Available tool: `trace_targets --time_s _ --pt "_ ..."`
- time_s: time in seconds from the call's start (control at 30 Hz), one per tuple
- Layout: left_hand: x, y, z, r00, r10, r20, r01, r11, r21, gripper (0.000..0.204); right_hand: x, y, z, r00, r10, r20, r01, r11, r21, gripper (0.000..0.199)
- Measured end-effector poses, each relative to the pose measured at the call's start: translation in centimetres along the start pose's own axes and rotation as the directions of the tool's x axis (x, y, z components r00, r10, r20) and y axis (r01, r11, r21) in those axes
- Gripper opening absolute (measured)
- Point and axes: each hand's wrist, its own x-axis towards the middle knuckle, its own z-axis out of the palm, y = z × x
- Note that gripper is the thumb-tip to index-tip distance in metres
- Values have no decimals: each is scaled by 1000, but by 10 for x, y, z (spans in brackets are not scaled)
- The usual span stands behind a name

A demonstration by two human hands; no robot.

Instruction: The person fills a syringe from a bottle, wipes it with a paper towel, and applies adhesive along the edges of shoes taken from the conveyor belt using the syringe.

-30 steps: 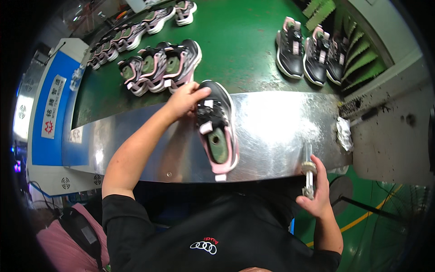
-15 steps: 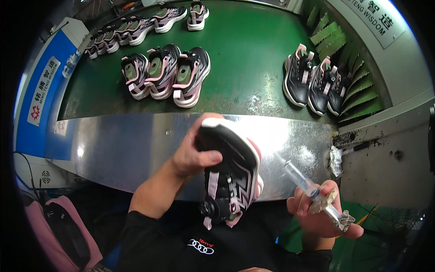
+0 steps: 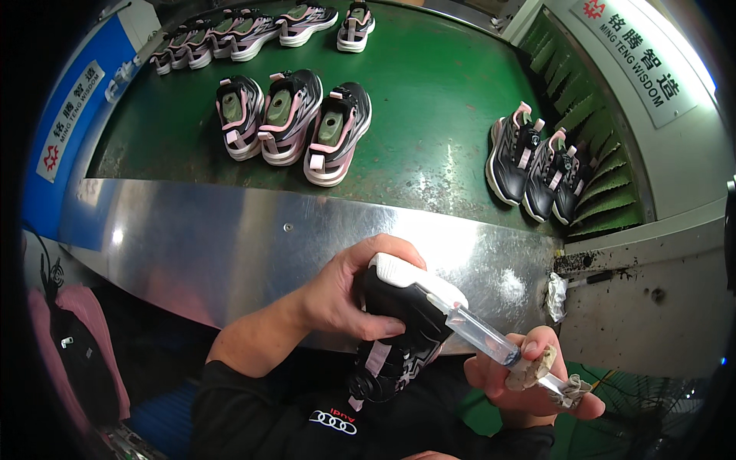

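Observation:
My left hand (image 3: 349, 287) grips a black and pink sneaker (image 3: 399, 330) with a white sole, held upright close to my chest, sole facing up and away. My right hand (image 3: 529, 376) holds a clear syringe-like glue applicator (image 3: 479, 331) with a crusted rag at its rear end. The applicator's tip touches the white sole edge of the sneaker.
A shiny metal ledge (image 3: 230, 245) borders a green conveyor belt (image 3: 429, 84). On the belt sit three sneakers (image 3: 295, 123) in a row, three dark sneakers (image 3: 540, 165) at right, and several more (image 3: 253, 31) at the far end. A crumpled wad (image 3: 556, 295) lies on the ledge's right end.
My left hand picked the sneaker off the metal ledge and brought it down toward my chest. My right hand raised the applicator until its tip met the sole.

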Motion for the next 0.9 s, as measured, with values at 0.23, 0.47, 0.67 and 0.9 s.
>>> trace_targets --time_s 0.23,0.47,0.67,0.9 --pt "1 0 -1 999 27 47 -27 1000 0 59 0 3 0 999 -25 -25 24 999 -48 97" --pt "0 2 3 1000 -19 10 20 997 -75 59 -7 1 -3 999 -25 -29 24 998 -55 95" --pt "0 0 0 999 -44 -25 43 998 -49 60 -13 4 -7 997 -51 -66 49 999 -23 96" --pt "0 -2 -1 975 -130 -178 107 985 -136 61 -36 13 -24 995 -78 -67 77 997 -24 100"
